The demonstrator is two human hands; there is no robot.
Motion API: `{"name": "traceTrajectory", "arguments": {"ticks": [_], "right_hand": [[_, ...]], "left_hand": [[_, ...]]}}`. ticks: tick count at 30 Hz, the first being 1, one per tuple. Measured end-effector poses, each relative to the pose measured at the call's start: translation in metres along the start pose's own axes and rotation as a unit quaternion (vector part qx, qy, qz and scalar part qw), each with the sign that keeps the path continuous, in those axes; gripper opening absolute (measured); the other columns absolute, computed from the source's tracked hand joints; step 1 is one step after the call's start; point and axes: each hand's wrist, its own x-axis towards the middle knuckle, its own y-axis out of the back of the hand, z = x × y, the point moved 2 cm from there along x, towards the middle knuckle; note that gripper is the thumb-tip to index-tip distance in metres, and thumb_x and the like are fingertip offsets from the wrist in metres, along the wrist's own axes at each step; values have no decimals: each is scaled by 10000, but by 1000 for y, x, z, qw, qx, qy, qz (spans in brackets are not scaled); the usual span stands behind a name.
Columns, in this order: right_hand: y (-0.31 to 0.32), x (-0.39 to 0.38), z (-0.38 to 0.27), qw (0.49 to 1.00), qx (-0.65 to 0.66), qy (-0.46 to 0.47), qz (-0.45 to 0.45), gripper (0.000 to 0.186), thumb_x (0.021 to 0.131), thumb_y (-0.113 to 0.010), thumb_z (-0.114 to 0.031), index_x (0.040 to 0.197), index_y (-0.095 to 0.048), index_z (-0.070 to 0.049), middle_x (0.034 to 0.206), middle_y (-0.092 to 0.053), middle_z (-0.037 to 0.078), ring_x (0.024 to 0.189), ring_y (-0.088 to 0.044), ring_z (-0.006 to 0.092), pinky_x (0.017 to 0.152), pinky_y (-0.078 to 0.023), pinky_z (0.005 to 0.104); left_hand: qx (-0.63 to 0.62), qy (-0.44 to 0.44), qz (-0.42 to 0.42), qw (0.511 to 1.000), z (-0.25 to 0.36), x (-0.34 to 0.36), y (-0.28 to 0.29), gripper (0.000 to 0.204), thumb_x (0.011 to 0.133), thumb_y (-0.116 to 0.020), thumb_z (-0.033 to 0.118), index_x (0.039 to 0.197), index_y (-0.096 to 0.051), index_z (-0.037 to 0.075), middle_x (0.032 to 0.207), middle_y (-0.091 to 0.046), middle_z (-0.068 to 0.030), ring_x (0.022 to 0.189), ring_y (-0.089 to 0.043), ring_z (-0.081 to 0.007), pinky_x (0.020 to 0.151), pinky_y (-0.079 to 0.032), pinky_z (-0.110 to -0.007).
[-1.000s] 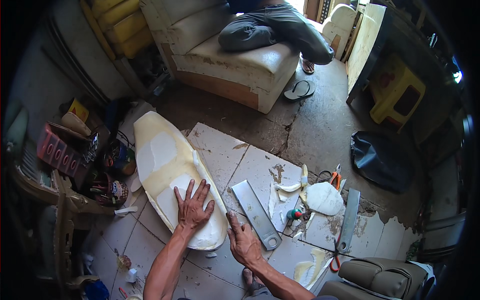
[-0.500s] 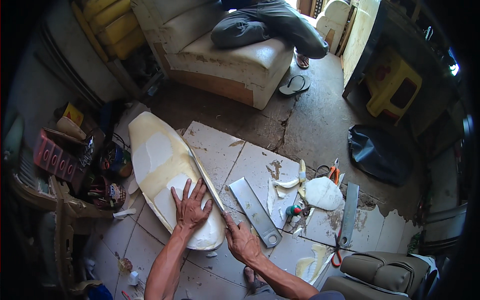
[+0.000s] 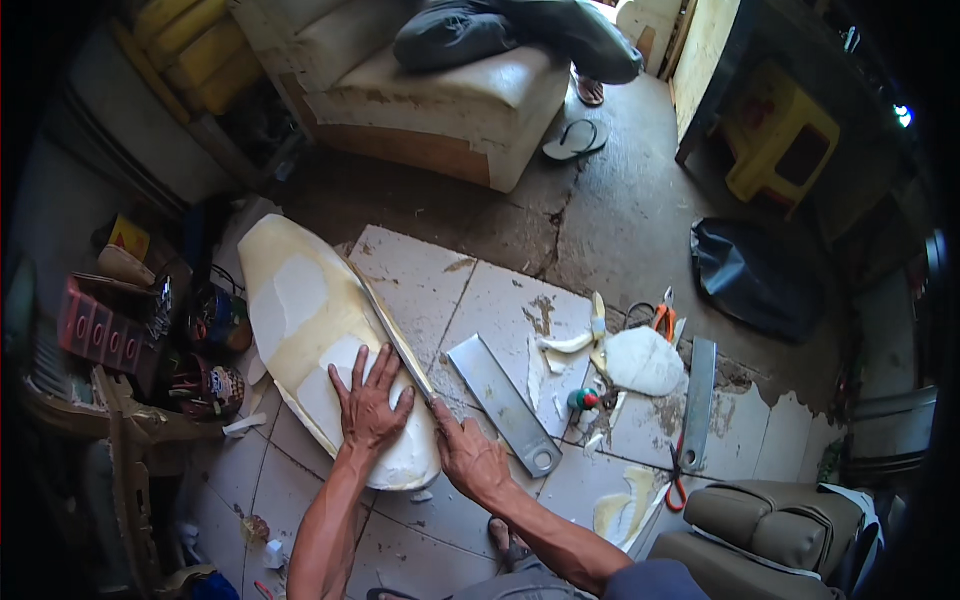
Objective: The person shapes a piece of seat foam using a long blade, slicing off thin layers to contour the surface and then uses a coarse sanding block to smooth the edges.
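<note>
A long, padded motorcycle-seat foam (image 3: 335, 320), cream yellow with white patches, lies on the tiles in front of me. My left hand (image 3: 375, 405) presses flat on its near part, fingers spread. Along the foam's right side runs a long, thin knife blade (image 3: 384, 318), lying close against the edge. My right hand (image 3: 472, 455) is closed around the blade's near end, and any handle there is hidden in my fingers. To the right of that hand is a flat grey metal bar (image 3: 505, 405) with a hole at one end.
Foam scraps (image 3: 565, 345), a white foam piece (image 3: 645, 362), a small green-capped bottle (image 3: 582, 400), orange-handled pliers (image 3: 665, 315), scissors (image 3: 677, 480) and a second metal bar (image 3: 700, 405) lie rightward. Brown cushions (image 3: 775, 525) stand near right. Someone sits on a worn sofa (image 3: 440, 95) ahead.
The whole view has shifted slightly, so everything sits a little higher and further left. Both hands keep their places on the foam and the knife, with little visible movement.
</note>
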Motion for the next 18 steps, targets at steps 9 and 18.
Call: {"name": "traceTrajectory", "arguments": {"ticks": [9,18], "right_hand": [[1,-16,15,999,33,-8,-30,597,1044,-553,-285,1605,-352,-318,891,-647,225,693,-655,472,605,-544,587],[-5,-32,25,997,54,-14,-46,615,1053,-552,-322,1620,-316,-356,872,-622,206,682,-648,453,605,-542,581]], "left_hand": [[-1,-2,15,1000,-3,5,5,659,929,-590,515,1511,-549,210,1643,-440,-17,1576,-250,-300,1225,48,-722],[4,2,-2,1000,0,2,13,667,921,-612,431,1528,-522,171,1633,-450,-53,1570,-259,-319,1247,34,-677]]}}
